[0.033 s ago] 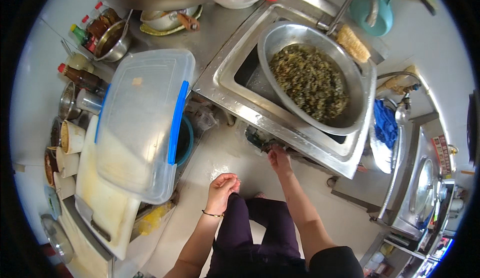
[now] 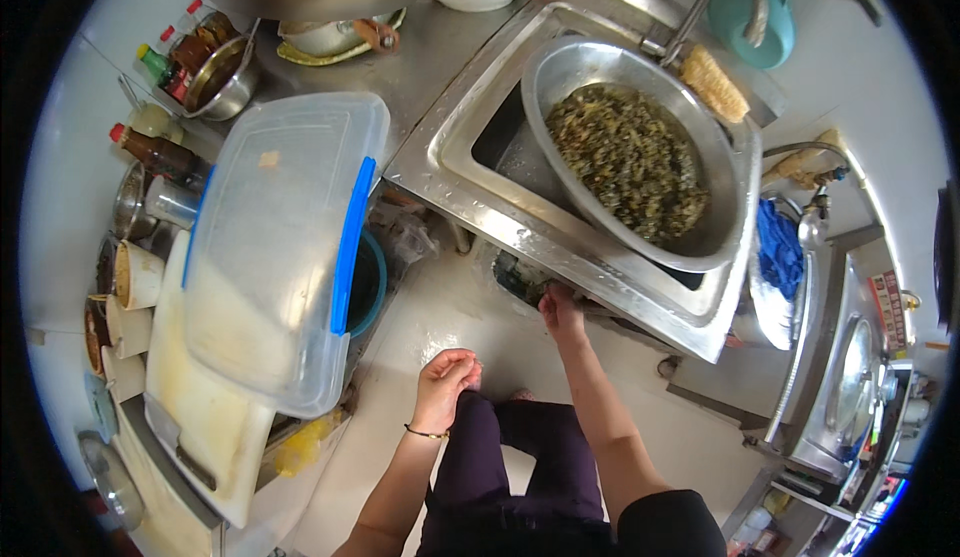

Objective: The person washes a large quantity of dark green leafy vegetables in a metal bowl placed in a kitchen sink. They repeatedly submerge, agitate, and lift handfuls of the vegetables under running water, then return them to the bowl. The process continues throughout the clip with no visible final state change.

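My left hand hovers over my left thigh, its fingers curled and the thumb pressed to them; whatever may be inside is hidden. Just below the sink's front edge is my right hand, its fingers closed together. Its fingertips are near a bag-lined opening with dark contents under the sink; I cannot make out what they hold. A large metal basin rests tilted across the steel sink. Wet, dark green-brown chopped leafy stuff fills much of it.
A clear plastic lid with blue clips lies on a white cutting board at left. Sauce bottles and bowls line the left wall. A curved faucet, a sponge-like scrubber and a turquoise dipper are behind the basin.
The view has shifted slightly, so the basin and sink sit a little farther right. My hands keep nearly the same pose.
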Demonstrator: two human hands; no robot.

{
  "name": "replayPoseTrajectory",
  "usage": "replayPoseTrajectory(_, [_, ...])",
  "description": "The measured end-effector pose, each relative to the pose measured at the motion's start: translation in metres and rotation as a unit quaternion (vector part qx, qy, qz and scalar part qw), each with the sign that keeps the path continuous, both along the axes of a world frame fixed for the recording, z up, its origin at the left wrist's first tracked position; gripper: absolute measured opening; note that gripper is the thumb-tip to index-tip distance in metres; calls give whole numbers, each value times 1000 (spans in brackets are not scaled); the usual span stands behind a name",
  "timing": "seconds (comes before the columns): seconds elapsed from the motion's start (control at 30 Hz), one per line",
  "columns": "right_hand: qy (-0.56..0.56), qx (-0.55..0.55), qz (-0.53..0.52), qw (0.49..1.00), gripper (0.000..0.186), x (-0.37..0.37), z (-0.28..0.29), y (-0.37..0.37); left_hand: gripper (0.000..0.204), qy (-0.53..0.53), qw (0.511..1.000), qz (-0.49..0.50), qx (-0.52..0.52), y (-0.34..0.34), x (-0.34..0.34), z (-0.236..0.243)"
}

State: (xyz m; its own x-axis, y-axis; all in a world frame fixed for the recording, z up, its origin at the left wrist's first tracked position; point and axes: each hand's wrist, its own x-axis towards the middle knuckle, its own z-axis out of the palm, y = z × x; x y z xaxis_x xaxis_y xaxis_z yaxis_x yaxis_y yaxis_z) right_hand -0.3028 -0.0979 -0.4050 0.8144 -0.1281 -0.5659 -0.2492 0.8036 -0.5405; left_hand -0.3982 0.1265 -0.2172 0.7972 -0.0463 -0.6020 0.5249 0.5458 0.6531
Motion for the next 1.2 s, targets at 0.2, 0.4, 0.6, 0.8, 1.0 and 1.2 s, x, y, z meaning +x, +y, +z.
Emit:
replayPoseTrajectory(0.2, [37, -357, 143, 922, 14, 49, -131, -14, 10, -10, 999, 17, 29, -1, 28, -50])
replayPoseTrajectory(0.4, [-17, -153, 125, 980, 13, 23, -72, -2, 12, -81, 997, 7, 13, -15, 44, -30])
replayPoseTrajectory(0.6, [-111, -171, 182, 962, 24, -48, 207, 28, 11, -164, 983, -28, 80, -49, 37, 64])
replayPoseTrajectory(0.8, [-221, -310, 103, 919, 19, -86, 331, 21, 11, -210, 966, -46, 147, -83, 25, 163])
replayPoseTrajectory(1.0, [-219, -514, 49, 828, 6, -99, 413, -13, 11, -235, 955, -95, 150, -121, 11, 223])
replayPoseTrajectory(1.2, [-156, -380, 78, 908, 7, -115, 419, -42, 23, -247, 953, -132, 113, -138, 5, 248])
